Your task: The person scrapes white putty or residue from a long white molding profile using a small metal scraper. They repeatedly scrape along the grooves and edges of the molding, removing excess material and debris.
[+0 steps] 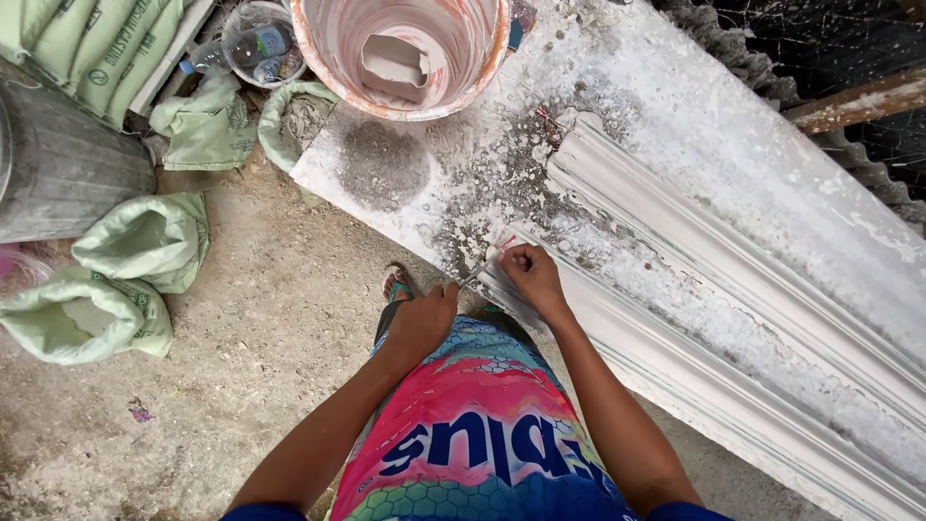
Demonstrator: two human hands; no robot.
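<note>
On the floor at the far left lie green sacks (116, 289), two of them slumped open; what they hold cannot be made out. Beside them stands a grey drum (63, 164), its inside out of view.

The left hand (424, 323) is closed around a thin blade (473, 275) that points up and to the right, its tip at the near end of the moulding (694, 318). The right hand (531, 275) is curled, fingers pinching that same near end, so it is the hand touching the piece; the left reaches it only through the blade.

The moulding is a long white plaster strip lying on the tabletop (675, 116). Its long axis runs from the hands away to the lower right, along the near edge of the tabletop. So the piece lies straight ahead of both hands and stretches off to the person's right.

Above the hands, at the tabletop's far end, stands a bucket (400, 53), its walls smeared with white, with a pale plaster piece inside. Left of it a clear tub (260, 43) holds bottles.
</note>
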